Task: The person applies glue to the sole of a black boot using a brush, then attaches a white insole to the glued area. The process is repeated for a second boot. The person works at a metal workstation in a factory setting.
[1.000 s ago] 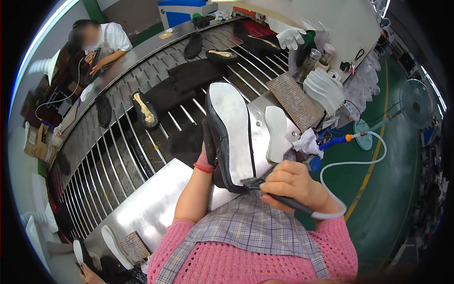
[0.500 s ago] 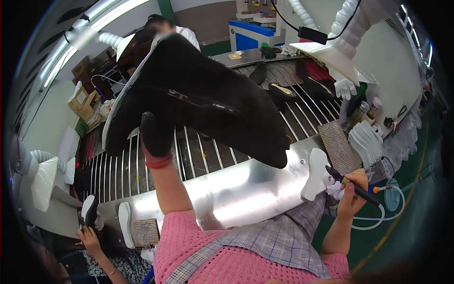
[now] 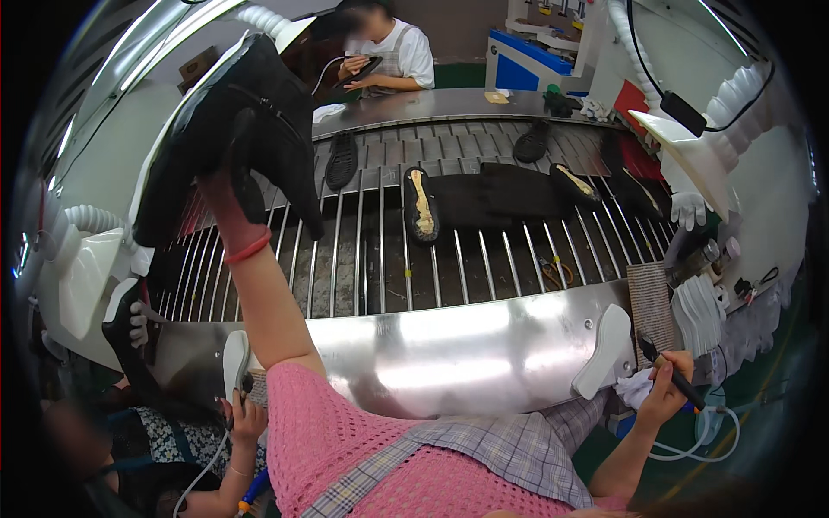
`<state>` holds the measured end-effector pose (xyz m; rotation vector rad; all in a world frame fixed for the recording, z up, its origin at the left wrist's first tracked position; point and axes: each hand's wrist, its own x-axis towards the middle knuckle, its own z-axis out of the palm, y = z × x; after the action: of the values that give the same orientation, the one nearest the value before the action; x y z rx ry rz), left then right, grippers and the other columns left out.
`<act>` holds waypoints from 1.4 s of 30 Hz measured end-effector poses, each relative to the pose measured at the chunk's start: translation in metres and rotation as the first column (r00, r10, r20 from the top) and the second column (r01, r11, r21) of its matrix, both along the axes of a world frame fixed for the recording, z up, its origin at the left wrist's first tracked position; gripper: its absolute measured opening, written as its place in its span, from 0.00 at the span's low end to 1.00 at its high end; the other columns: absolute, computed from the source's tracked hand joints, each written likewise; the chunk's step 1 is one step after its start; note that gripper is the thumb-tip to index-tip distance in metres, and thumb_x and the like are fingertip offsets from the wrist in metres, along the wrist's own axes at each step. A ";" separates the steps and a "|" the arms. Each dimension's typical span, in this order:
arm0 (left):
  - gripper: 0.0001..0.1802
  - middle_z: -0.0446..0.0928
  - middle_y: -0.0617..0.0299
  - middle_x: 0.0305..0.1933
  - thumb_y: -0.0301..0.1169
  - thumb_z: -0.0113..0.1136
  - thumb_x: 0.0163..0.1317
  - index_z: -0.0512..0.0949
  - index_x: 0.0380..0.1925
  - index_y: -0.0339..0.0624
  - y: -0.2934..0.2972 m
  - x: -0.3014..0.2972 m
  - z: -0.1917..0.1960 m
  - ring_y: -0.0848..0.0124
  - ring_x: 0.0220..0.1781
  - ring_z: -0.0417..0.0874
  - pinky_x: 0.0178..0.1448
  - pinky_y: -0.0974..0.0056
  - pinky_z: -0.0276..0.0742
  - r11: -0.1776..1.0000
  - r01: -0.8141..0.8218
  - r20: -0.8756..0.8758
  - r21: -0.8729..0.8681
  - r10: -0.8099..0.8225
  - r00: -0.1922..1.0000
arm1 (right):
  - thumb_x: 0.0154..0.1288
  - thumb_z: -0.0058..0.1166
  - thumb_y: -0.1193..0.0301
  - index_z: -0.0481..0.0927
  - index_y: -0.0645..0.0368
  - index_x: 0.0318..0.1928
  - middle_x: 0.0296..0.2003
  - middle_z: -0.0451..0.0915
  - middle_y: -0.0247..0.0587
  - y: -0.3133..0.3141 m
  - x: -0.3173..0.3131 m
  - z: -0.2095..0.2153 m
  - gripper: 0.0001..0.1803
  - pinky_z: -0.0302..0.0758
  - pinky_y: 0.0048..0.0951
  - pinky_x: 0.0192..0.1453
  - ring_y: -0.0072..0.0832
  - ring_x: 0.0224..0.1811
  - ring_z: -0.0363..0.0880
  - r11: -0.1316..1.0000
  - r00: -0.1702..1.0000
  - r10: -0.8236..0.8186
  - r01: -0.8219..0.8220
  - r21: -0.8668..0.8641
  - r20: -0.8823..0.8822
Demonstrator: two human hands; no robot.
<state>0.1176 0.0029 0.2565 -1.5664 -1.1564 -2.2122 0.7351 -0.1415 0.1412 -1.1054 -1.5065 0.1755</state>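
At the upper left, my left hand (image 3: 231, 207) wears a dark glove with a red band at the cuff. It grips a tall black boot (image 3: 194, 142) above the rod rack. The boot is tilted, its pale sole edge toward the left, and its shaft hangs down to the right. Some of the gloved fingers are hidden by the boot. Low on the right, my bare right hand (image 3: 663, 399) is closed round a black-handled brush (image 3: 689, 388) with its dark tip pointing up and left. Just left of it lies a white sole (image 3: 604, 350) on the metal ledge (image 3: 458, 350).
Black boots with cream-marked soles (image 3: 421, 207) lie on the rods, with black soles (image 3: 343, 160) behind and scissors (image 3: 557, 272) beneath. A brown textured pad (image 3: 649, 302) and stacked white soles (image 3: 698, 315) stand right. A co-worker's hand (image 3: 248, 420) is at left; another person (image 3: 406, 52) works opposite.
My left hand has carried the boot leftward, turning it so that its shaft points more downward. More of the rack shows as the view shifts. My right hand still holds the brush.
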 end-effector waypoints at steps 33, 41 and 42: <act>0.27 0.75 0.56 0.62 0.42 0.59 0.65 0.74 0.61 0.40 0.012 -0.133 -0.273 0.61 0.62 0.76 0.68 0.60 0.67 0.483 -0.214 -0.056 -0.849 0.321 0.945 | 0.75 0.43 0.71 0.72 0.65 0.42 0.32 0.67 0.34 0.000 -0.019 -0.037 0.09 0.60 0.18 0.29 0.16 0.26 0.63 0.983 0.996 -0.082 0.085 -0.164 0.024; 0.29 0.74 0.56 0.64 0.44 0.59 0.64 0.73 0.61 0.40 0.035 -0.141 -0.321 0.61 0.64 0.74 0.70 0.59 0.65 0.392 -0.238 -0.073 -0.889 0.391 0.918 | 0.73 0.45 0.73 0.72 0.66 0.42 0.29 0.67 0.35 0.006 -0.041 -0.029 0.07 0.60 0.19 0.30 0.17 0.24 0.62 0.983 0.998 -0.059 0.056 -0.173 -0.012; 0.29 0.74 0.56 0.64 0.45 0.59 0.64 0.73 0.61 0.40 0.037 -0.141 -0.327 0.61 0.65 0.74 0.70 0.59 0.65 0.381 -0.243 -0.077 -0.892 0.401 0.913 | 0.73 0.45 0.73 0.72 0.66 0.42 0.29 0.67 0.35 0.006 -0.040 -0.029 0.07 0.60 0.18 0.30 0.17 0.24 0.62 0.984 0.998 -0.054 0.052 -0.170 -0.008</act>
<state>-0.0233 0.0399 -0.0701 -1.1776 -2.7256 -1.4436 0.6946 -0.1357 0.1118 -1.2766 -1.4693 0.2780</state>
